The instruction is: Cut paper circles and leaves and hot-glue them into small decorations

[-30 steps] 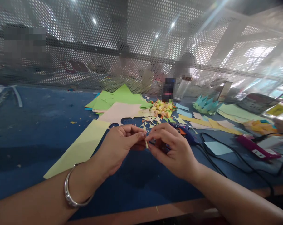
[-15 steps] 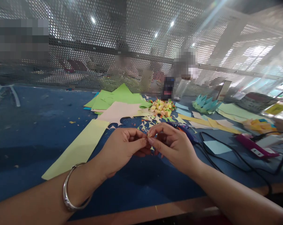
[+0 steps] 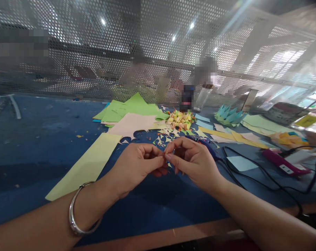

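Note:
My left hand [image 3: 140, 160] and my right hand [image 3: 191, 162] meet fingertip to fingertip above the blue table, both pinched closed. Whatever lies between the fingertips is too small and too covered to make out. Just beyond them are scattered paper scraps [image 3: 161, 139] and a heap of small curled paper pieces [image 3: 180, 120] in yellow, peach, orange and green. A pale yellow paper strip [image 3: 87, 167] stretches beside my left forearm, which wears a silver bangle. Behind my right hand lies a dark blue tool [image 3: 210, 148] with a cord, partly hidden.
Green sheets [image 3: 137, 103] and a cut pink sheet [image 3: 133, 123] lie toward the back. To the right are a folded blue-green paper piece [image 3: 229, 115], yellow strips [image 3: 245, 138], a purple power strip [image 3: 285, 162] and looping black cables [image 3: 267, 183]. A perforated metal screen [image 3: 158, 48] borders the table.
Both hands keep almost the same pose, fingertips still together. A pale sliver that showed between the fingertips earlier is now barely visible.

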Tool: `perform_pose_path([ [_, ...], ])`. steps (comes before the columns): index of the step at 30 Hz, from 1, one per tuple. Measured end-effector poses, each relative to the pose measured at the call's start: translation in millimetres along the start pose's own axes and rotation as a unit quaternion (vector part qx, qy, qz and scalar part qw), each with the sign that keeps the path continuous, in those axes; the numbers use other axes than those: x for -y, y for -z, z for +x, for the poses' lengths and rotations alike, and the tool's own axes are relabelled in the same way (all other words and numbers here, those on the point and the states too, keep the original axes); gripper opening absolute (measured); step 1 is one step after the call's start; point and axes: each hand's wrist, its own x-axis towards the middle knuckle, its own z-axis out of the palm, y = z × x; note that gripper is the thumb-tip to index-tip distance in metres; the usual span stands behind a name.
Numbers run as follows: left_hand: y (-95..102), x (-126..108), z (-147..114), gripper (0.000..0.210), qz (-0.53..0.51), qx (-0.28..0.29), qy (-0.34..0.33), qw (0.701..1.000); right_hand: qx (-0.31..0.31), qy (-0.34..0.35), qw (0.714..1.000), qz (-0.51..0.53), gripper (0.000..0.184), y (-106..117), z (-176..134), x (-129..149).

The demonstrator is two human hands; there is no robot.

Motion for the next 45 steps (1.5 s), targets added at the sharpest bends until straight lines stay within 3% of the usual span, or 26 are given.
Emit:
perform_pose_path([
  [10, 1.9, 1.4, 0.8, 0.02, 0.02, 0.008, 0.024, 0.999, -0.015, -0.008, 1.0, 0.022, 0.018, 0.5, 1.6, 2.7],
  [22, 4.2, 5.1, 3.3, 0.012, 0.084, 0.027, -0.001, 0.996, -0.005, -0.024, 0.996, 0.082, 0.026, -0.8, 2.7, 4.9],
  [45, 2.9, 4.1, 1.1, 0.012, 0.112, 0.022, -0.02, 0.993, 0.017, -0.036, 0.997, 0.067, 0.024, 1.4, 1.7, 0.7],
])
